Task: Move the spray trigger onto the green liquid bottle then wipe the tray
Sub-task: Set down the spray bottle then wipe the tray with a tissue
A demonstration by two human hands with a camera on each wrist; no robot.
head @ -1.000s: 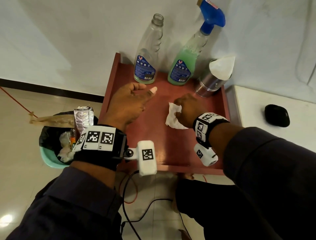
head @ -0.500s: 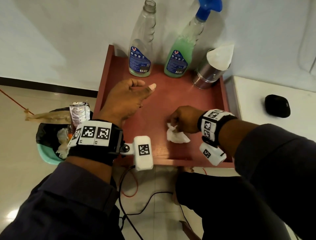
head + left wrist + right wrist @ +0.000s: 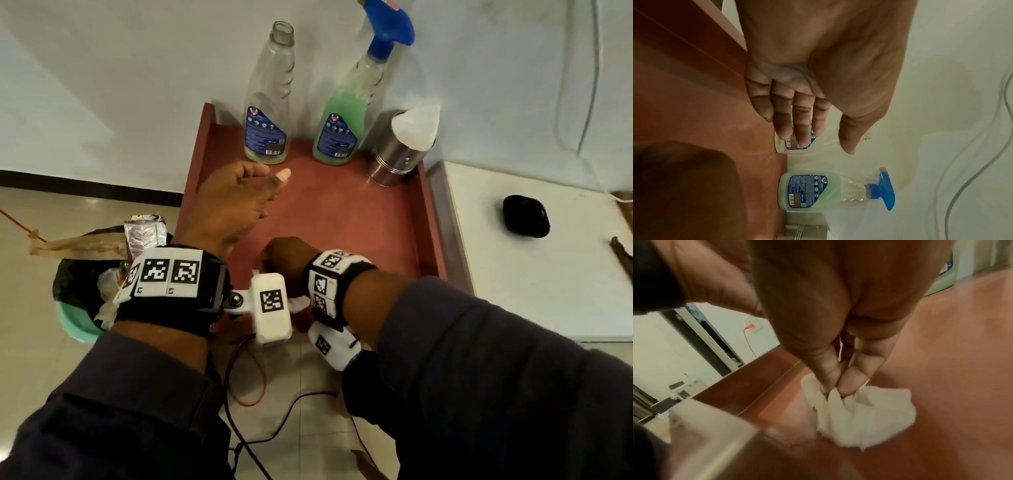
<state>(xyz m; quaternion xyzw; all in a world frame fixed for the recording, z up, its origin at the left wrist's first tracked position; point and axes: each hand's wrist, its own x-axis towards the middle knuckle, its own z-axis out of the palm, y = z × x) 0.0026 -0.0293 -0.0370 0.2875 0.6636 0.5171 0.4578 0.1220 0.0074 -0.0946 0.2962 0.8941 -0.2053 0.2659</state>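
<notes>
The crumpled white tissue lies on the floor of the red tray, near the tray's front edge and toward its left side. The right grip grasps it: thumb and fingertips pinch a bunched fold at the top of the wad, while the rest of the tissue spreads flat against the tray beneath the hand. In the head view the tissue is mostly hidden behind the wrist devices.

The left grip hovers over the tray's left half, released, its fingers loose and gently bent, thumb pointing toward the back; it holds nothing.

Along the tray's back edge stand three things. The green liquid bottle is upright at the middle, with the blue spray trigger seated on its neck. Just to its left stands a nearly empty clear bottle with an open neck. In the back right corner sits a steel canister holding white tissue paper.
</notes>
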